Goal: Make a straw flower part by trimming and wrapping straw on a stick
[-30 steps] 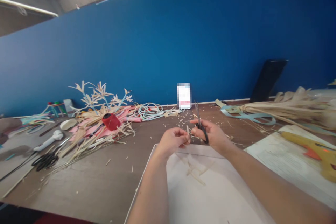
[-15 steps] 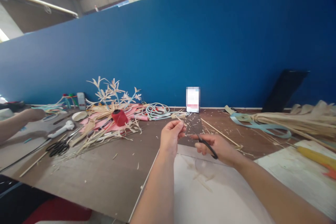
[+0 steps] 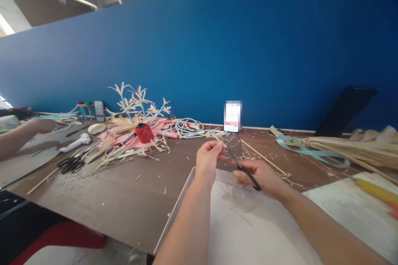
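Note:
My left hand [image 3: 209, 159] is closed in a pinch, and a thin pale strip [image 3: 217, 138] pokes out above its fingertips. My right hand [image 3: 259, 176] grips scissors [image 3: 251, 177] with black handles, their dark blades pointing up and left toward the pinched fingers. I cannot tell whether the blades touch the strip. Beneath both hands lies a white shallow box or tray [image 3: 230, 236] with a few pale scraps [image 3: 244, 211] in it. Small pale clippings [image 3: 247, 155] are scattered on the brown table just beyond.
To the left, straw-like flowers [image 3: 139, 99], a red thread spool [image 3: 144, 133] and black-handled scissors [image 3: 72, 164] lie about. A lit phone [image 3: 232, 116] leans on the blue partition [image 3: 199, 49]. Bundled pale strips [image 3: 351, 149] and a yellow-handled tool [image 3: 371, 189] lie right. Another person's arm [image 3: 27, 134] reaches in at far left.
The whole view has shifted slightly, so things appear a little further right. My hands keep nearly the same pose, the left still pinching the strip and the right still holding the scissors.

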Demonstrator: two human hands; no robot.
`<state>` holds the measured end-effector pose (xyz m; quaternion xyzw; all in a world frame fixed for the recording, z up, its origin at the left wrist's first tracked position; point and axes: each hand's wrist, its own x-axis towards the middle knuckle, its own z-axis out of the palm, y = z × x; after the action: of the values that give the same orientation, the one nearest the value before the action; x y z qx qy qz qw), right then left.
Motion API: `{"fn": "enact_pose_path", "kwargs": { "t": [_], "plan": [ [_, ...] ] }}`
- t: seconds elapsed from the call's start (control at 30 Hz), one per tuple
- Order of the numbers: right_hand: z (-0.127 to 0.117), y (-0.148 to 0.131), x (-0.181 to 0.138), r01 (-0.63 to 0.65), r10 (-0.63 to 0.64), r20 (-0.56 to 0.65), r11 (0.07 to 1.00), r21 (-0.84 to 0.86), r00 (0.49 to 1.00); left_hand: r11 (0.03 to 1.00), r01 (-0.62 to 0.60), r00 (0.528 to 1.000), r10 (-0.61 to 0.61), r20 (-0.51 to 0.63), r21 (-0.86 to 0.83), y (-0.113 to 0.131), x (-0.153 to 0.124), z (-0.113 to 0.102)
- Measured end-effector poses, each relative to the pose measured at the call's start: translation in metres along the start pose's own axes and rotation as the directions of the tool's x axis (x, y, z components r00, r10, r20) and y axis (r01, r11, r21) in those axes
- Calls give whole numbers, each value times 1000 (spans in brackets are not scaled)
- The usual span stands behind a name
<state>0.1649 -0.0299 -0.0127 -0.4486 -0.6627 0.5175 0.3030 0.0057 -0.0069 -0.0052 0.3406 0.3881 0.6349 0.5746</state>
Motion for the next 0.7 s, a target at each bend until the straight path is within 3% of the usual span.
{"fn": "enact_pose_path", "kwargs": {
  "t": [0.7],
  "plan": [
    [1,2,1,-3,1,-45,999,-38,999,1000,15,1000,-15,-15,2,0,0,2]
  ]
}}
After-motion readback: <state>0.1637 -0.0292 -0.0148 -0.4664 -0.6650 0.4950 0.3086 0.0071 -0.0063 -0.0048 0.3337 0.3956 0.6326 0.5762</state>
